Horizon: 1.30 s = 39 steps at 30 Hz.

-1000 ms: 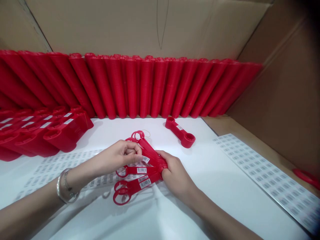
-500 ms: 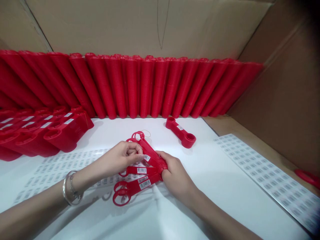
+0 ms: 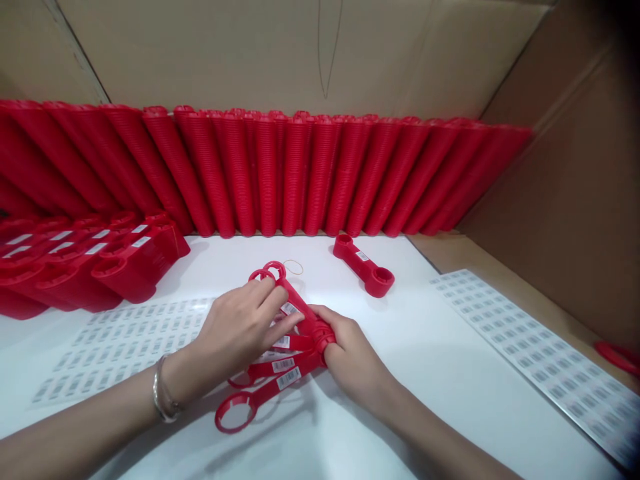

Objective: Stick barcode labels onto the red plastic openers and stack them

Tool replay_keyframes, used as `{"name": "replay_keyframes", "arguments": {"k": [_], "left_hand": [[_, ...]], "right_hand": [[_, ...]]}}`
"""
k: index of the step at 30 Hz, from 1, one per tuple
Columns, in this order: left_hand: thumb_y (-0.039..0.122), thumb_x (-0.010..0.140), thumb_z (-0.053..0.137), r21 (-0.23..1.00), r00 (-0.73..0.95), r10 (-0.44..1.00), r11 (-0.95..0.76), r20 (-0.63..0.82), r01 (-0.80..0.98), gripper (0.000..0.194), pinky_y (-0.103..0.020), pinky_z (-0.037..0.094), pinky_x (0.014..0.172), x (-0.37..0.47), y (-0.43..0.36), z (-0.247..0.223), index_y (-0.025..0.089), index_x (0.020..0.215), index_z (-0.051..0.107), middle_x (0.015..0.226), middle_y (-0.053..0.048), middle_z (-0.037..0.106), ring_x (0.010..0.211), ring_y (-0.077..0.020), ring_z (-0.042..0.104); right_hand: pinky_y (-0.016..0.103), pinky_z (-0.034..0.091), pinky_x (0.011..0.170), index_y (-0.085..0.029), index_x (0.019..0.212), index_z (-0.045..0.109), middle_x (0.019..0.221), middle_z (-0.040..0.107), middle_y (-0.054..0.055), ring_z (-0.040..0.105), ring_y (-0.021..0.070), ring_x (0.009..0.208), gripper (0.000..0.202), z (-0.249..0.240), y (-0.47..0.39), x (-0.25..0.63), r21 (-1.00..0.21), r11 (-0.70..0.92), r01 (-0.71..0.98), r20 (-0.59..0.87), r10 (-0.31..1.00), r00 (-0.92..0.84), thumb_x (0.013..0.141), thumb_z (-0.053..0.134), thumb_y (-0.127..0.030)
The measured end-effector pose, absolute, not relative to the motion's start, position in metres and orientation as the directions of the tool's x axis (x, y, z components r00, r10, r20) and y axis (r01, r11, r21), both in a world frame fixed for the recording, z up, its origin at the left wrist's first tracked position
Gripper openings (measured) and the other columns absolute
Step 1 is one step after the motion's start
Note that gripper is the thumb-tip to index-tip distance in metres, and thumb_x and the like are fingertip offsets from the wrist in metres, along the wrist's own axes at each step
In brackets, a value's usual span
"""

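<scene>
My right hand (image 3: pixel 355 350) is closed round the gathered ends of several flat red plastic pieces (image 3: pixel 313 328). The pieces fan out leftward, each with a ring at its free end and a white barcode label on its bar. My left hand (image 3: pixel 247 317) lies over the upper part of the fan, fingers bent over one piece near its ring and thumb stretched across the labels. Its fingertips are partly hidden. Lowest in the fan, one red ring (image 3: pixel 235 411) sticks out below my left wrist. A thin loop of rubber band (image 3: pixel 294 267) lies just beyond the fan.
Tall stacks of red pieces (image 3: pixel 293 177) line the back against a cardboard wall (image 3: pixel 240 53). Labelled red stacks (image 3: pixel 125 267) stand at left. A short labelled stack (image 3: pixel 364 265) lies beyond my right hand. Barcode label sheets lie left (image 3: pixel 125 340) and right (image 3: pixel 530 353) on the white table (image 3: pixel 450 413).
My left hand has moved from a pinch at a label to a wider hold over the upper pieces. The lowest ring has swung down and left, spreading the fan. My right hand keeps its grip.
</scene>
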<state>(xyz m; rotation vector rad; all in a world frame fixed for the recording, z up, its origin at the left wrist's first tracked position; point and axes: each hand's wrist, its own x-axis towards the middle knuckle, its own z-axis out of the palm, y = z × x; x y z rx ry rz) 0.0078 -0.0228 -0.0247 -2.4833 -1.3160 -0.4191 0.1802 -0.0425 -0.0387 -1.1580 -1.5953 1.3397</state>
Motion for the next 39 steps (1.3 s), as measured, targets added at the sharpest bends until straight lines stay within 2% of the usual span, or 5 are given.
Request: {"name": "replay_keyframes", "arguments": {"k": [6, 19, 29, 34, 39], "left_hand": [[0.054, 0.088, 0.031, -0.196, 0.418, 0.821, -0.369, 0.39, 0.908, 0.042, -0.025, 0.033, 0.053, 0.0, -0.011, -0.017, 0.017, 0.096, 0.05, 0.081, -0.006, 0.057, 0.072, -0.0186, 0.055], [0.028, 0.089, 0.03, 0.277, 0.305, 0.915, -0.375, 0.263, 0.885, 0.018, -0.028, 0.039, 0.058, -0.013, -0.005, -0.01, 0.02, 0.104, 0.035, 0.077, -0.001, 0.055, 0.067, -0.0176, 0.055], [0.021, 0.08, 0.034, 0.056, 0.488, 0.846, -0.51, 0.216, 0.859, 0.012, -0.03, 0.037, 0.061, -0.011, -0.012, -0.008, 0.018, 0.076, 0.044, 0.076, -0.004, 0.051, 0.07, -0.018, 0.048], [0.035, 0.09, 0.025, 0.079, 0.422, 0.906, -0.424, 0.031, 0.902, 0.034, -0.028, 0.034, 0.057, -0.016, -0.006, -0.007, 0.02, 0.078, 0.053, 0.07, -0.002, 0.059, 0.065, -0.0178, 0.055], [0.03, 0.086, 0.035, 0.062, 0.402, 0.916, -0.401, -0.003, 0.914, 0.023, -0.028, 0.037, 0.06, -0.041, 0.017, -0.018, 0.02, 0.081, 0.055, 0.082, -0.004, 0.057, 0.07, -0.0187, 0.057]], "right_hand": [[0.027, 0.047, 0.073, -0.02, 0.107, 0.061, 0.096, 0.066, 0.002, 0.059, 0.0164, 0.085, 0.056, -0.039, -0.042, 0.179, -0.993, -0.023, 0.112, -0.058, 0.945, -0.321, 0.064, 0.034, 0.002], [0.029, 0.047, 0.073, -0.019, 0.109, 0.061, 0.098, 0.067, 0.003, 0.059, 0.0179, 0.086, 0.059, -0.043, -0.037, 0.181, -0.995, -0.061, 0.075, -0.079, 0.962, -0.262, 0.06, 0.035, 0.0], [0.024, 0.043, 0.057, -0.018, 0.111, 0.06, 0.088, 0.066, 0.003, 0.055, 0.015, 0.068, 0.06, -0.044, -0.034, 0.185, -0.993, -0.074, 0.091, -0.092, 0.972, -0.215, 0.059, 0.033, 0.0], [0.027, 0.045, 0.066, -0.018, 0.111, 0.06, 0.092, 0.066, 0.003, 0.055, 0.0153, 0.072, 0.06, -0.045, -0.035, 0.184, -0.991, -0.031, 0.134, -0.061, 0.973, -0.224, 0.061, 0.034, 0.001], [0.028, 0.046, 0.074, -0.019, 0.111, 0.061, 0.096, 0.066, 0.003, 0.058, 0.0169, 0.082, 0.06, -0.043, -0.035, 0.185, -0.989, 0.003, 0.146, -0.032, 0.971, -0.239, 0.061, 0.034, 0.002]]}}
